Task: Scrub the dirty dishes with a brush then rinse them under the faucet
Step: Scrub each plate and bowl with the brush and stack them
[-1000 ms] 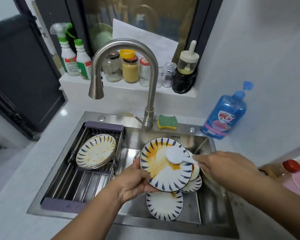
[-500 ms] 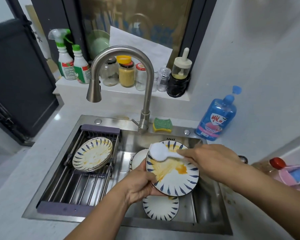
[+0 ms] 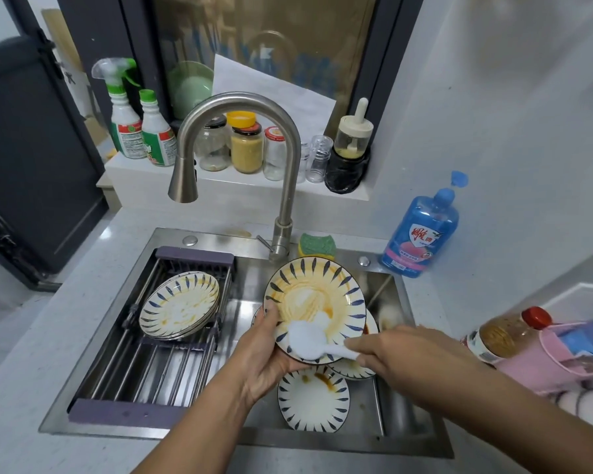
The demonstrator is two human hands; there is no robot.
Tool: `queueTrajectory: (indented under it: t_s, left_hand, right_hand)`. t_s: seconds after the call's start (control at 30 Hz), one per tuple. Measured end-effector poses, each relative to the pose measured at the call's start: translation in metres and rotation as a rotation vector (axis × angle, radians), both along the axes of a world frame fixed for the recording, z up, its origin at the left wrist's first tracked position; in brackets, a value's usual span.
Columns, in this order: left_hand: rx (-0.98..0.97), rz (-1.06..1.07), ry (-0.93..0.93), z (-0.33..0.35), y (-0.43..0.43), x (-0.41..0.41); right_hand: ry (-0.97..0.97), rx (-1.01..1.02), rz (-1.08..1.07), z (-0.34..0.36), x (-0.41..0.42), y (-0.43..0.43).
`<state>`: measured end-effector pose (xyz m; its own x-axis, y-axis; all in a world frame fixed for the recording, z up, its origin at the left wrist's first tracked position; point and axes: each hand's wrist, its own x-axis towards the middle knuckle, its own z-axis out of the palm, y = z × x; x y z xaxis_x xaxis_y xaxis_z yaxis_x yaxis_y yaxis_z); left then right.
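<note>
1. A blue-patterned plate (image 3: 317, 292), smeared orange, is held tilted over the sink (image 3: 216, 236) by the left hand (image 3: 266, 350) — the thumb is laid on its lower-left rim.
2. A white brush (image 3: 305, 338) is gripped by its handle in the right hand (image 3: 404, 357), and its head is pressed on the plate's lower part.
3. More dirty plates (image 3: 314, 401) are seen in the basin below (one is partly hidden by the held plate).
4. A stack of smeared plates (image 3: 180, 304) is set on the rack (image 3: 144, 371) laid across the sink's left side.
5. A green sponge (image 3: 317, 244) is laid just beside the base of the faucet (image 3: 240, 100) — a blue soap bottle (image 3: 420, 234) is stood near the sink's far right corner.
</note>
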<state>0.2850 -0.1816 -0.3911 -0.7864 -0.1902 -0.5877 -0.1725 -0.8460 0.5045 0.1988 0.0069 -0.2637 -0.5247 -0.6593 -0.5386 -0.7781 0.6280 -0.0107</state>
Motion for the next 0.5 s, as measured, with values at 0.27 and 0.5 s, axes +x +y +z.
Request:
queueTrajectory:
  t_s: [0.27, 0.5]
  left_hand:
    - [-0.023, -0.147, 0.077, 0.005, 0.004, 0.005]
    - [0.090, -0.134, 0.087, 0.004, 0.000, 0.010]
  right_hand:
    - [0.299, -0.043, -0.074, 0.018, -0.026, -0.007]
    - [0.056, -0.123, 0.033, 0.008, -0.013, -0.022]
